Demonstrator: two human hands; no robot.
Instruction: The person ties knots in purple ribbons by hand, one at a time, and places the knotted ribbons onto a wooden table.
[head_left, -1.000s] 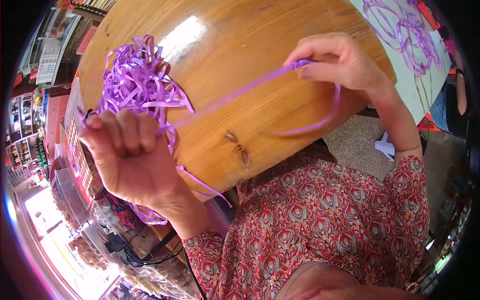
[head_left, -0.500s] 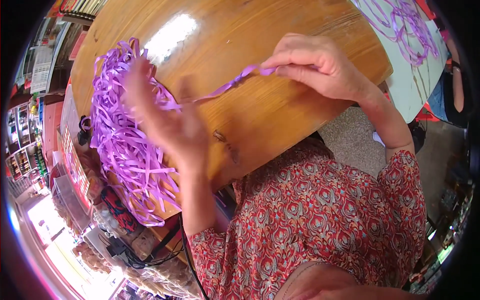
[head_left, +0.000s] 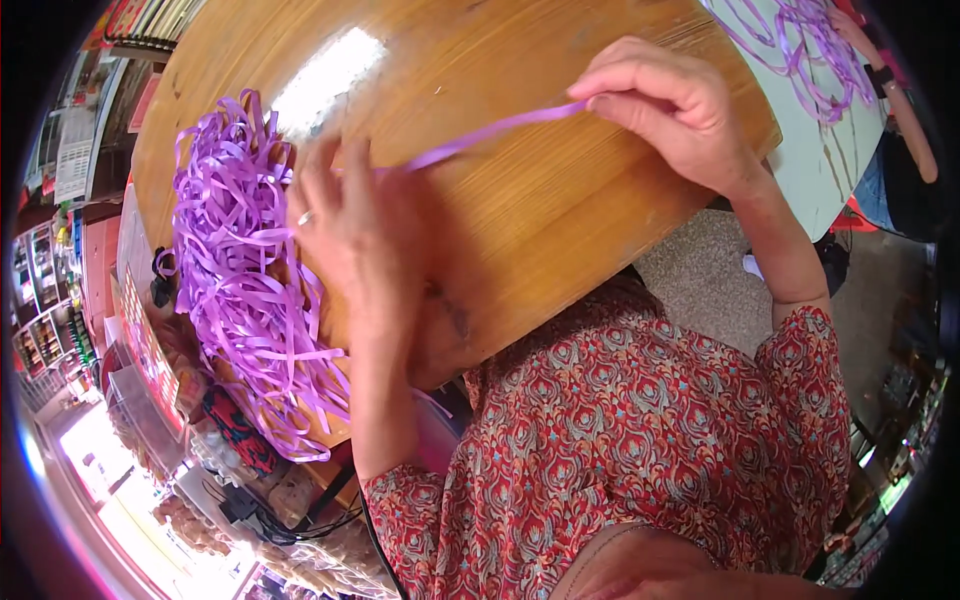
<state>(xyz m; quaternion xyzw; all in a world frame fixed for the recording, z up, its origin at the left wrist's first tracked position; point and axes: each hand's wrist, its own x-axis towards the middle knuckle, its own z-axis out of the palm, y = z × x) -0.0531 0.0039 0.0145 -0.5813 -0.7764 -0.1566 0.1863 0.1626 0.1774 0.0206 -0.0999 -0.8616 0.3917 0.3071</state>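
Note:
A long strand of purple ribbon point(head_left: 495, 128) stretches over the wooden table, rising to the right. My right hand point(head_left: 680, 105) pinches its right end between thumb and fingertips. The strand's other end reaches the fingers of my left hand point(head_left: 345, 225), which wears a ring and has its raised fingers apart. Whether the strand passes between or behind these fingers, I cannot tell; the left thumb is not clearly seen. Just left of that hand lies a large tangled heap of the same purple ribbon point(head_left: 235, 270), spilling over the table's near left edge.
The round-ended wooden table point(head_left: 560, 230) bears a bright glare patch. At the right, a pale table point(head_left: 825, 170) holds more loose purple ribbon point(head_left: 800, 50), with another person's arm point(head_left: 908, 130) beside it. Bags and black cables point(head_left: 265, 525) crowd the lower left.
My right hand has moved up and right, drawing the ribbon straighter. My left hand, blurred before over the heap, has shifted slightly right and its fingers now meet the strand.

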